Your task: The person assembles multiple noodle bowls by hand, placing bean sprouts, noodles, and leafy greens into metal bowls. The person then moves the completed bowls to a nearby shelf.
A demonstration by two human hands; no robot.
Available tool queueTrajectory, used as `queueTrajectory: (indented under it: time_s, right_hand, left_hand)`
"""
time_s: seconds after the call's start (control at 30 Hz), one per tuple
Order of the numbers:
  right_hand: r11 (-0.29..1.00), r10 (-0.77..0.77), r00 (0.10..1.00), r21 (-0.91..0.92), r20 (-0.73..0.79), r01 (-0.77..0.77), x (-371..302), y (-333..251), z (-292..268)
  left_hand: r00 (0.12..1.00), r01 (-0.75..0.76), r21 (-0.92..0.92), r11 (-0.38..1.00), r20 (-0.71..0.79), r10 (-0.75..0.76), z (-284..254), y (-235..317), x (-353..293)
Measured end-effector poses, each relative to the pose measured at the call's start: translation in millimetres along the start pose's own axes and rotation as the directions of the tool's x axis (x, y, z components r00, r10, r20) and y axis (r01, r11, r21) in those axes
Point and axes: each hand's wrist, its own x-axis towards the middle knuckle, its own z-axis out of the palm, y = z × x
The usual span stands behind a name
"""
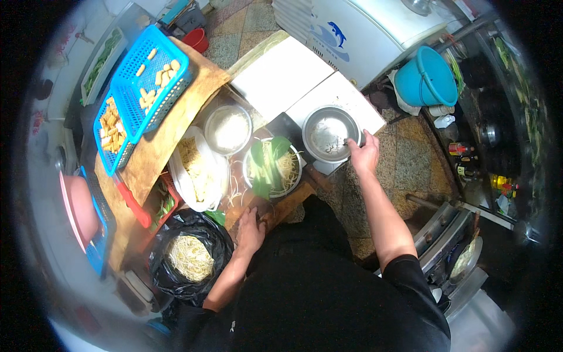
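Plainly, from the head view, our right hand (366, 154) grips the near-right rim of the steel bowl (328, 132), thumb over the edge, the other fingers bent down outside the wall. The bowl sits upright just beside the white surface's near edge, with some dark specks inside.

Our left hand (249, 230) lies low on the edge of the brown surface (267, 216), its fingers loosely curled and slightly parted; we cannot tell whether anything is under them. Just beyond it stands the sprout bowl (301, 171), filled with bean sprouts and broad green strips, to the left of the steel bowl and near it. A few loose sprouts (234, 192) lie on the brown surface close to our left fingers.

Farther left we see a white bag (218, 170) with yellowish shreds and, beyond that, a round metal pan (250, 130) with something pale inside. A black bag (223, 243) of sprouts lies open left of our left forearm. Near it are a red handle (132, 201) and a red basket (170, 186); a blue basket (130, 114) carries light brown pieces. Well apart on the right stands a blue bucket (431, 76).
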Motion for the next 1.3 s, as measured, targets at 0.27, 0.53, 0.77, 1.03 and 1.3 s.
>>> queueTrajectory:
  time_s: [0.27, 0.53, 0.77, 1.03, 1.3]
  right_hand:
    - [0.996, -0.023, 0.989, -0.087, 0.144, 0.036, 7, 16, -5]
    - [0.966, -0.144, 0.988, 0.207, -0.059, 0.153, 14, 9, -11]
    - [0.863, -0.407, 0.86, 0.179, -0.308, 0.472, 74, -34, -41]
    - [0.561, -0.709, 0.636, -0.304, 0.305, 0.77, 126, -47, -31]
    - [0.507, -0.766, 0.58, -0.295, 0.276, 0.81, 138, -60, -35]
  left_hand:
    - [0.985, 0.125, 0.057, 0.991, 0.117, -0.131, 4, 12, -4]
    - [0.964, 0.205, 0.092, 0.974, 0.151, -0.218, 3, 24, -2]
    - [0.956, 0.246, 0.085, 0.966, 0.14, -0.256, 7, 28, -1]
    - [0.97, 0.225, -0.004, 0.974, 0.091, -0.223, 7, 28, -3]
    - [0.97, 0.238, -0.033, 0.971, 0.061, -0.236, 9, 27, -4]
